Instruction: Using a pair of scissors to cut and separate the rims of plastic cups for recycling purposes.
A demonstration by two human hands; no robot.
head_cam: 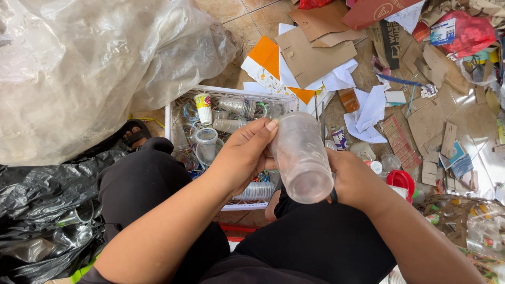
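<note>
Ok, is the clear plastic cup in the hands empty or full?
Empty: the clear cup, gripped between left hand and right hand, is see-through to its base, with nothing inside.

Seen from a head-worn camera, a seated person wears loose black trousers (pixel 294 247) of plain matte fabric that creases softly over both knees. Both forearms are bare, with no sleeves reaching the wrists and no watch or bracelet visible. The left hand (pixel 239 158) and right hand (pixel 355 181) are ungloved, and the fingernails are short and unpainted. One foot wears a black open sandal (pixel 134 134) with a broad strap across the toes.
</note>
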